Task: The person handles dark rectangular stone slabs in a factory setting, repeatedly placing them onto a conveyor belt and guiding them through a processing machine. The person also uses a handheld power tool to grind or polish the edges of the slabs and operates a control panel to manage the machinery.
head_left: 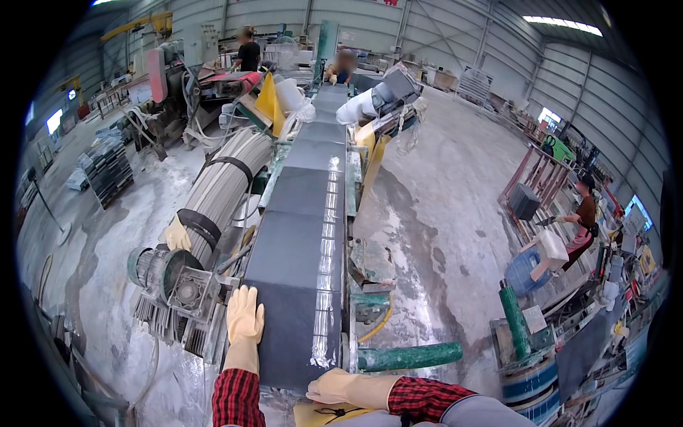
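Dark grey, stone-like slabs (292,249) lie end to end in a long row on a conveyor line that runs away from me. A bright, wet-looking streak of reflected light runs down their right side. My left hand (245,317), in a cream rubber glove, rests against the left edge of the nearest slab with its fingers stretched out. At the slab's near end is my right hand (340,388), gloved alike. It lies sideways, fingers pointing left, and appears to hold nothing. Red-and-black checked sleeve cuffs cover both forearms.
Left of the line stand a motor (178,281) and a strapped bundle of grey strips (228,185), with a loose glove (178,235) on it. A green roller (410,357) juts out at right. One person (341,67) stands at the far end; others work left and right.
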{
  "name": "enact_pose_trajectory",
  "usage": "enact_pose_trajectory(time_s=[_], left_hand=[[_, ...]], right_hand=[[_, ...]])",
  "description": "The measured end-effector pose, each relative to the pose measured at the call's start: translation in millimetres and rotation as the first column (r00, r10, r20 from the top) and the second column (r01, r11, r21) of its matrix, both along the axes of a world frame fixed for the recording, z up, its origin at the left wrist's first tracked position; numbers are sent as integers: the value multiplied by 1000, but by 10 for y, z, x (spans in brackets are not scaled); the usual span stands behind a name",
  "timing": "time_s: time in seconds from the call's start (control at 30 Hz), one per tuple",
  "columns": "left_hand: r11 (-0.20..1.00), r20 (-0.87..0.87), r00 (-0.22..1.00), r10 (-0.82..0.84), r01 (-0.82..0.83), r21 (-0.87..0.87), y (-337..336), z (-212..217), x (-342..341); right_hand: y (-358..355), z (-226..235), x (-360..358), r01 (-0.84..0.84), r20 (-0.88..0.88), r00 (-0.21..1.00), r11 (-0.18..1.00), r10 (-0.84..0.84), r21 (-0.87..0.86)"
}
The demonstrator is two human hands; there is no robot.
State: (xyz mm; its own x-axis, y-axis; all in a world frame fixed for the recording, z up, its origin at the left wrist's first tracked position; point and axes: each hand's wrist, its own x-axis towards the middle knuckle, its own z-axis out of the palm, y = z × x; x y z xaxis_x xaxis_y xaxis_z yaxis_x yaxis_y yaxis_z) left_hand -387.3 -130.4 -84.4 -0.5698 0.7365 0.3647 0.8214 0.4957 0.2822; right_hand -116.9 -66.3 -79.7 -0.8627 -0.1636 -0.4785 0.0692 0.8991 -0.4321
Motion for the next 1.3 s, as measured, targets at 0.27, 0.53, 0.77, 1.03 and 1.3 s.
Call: enact_pose_trajectory(time_s=[0.27,0.53,0.77,1.03,1.3], left_hand=[[990,52,994,98,-103,97,-898,-61,628],[958,127,971,204,-224,176,-1076,-118,808],[922,311,875,372,-386,-15,-979,-47,546],[871,434,763,479,-476,-123,-893,-225,373],[878,455,752,476,-439,-191,-960,-165,313]], right_hand=[[53,-10,55,-14,-59,998,991,6,-135],[439,-102,503,798,474,504,180,-722,-575],[563,-505,667,757,733,275,-330,-622,-564],[263,-109,361,789,820,100,-457,-564,-411],[-28,70,323,735,731,125,-433,-671,-522]])
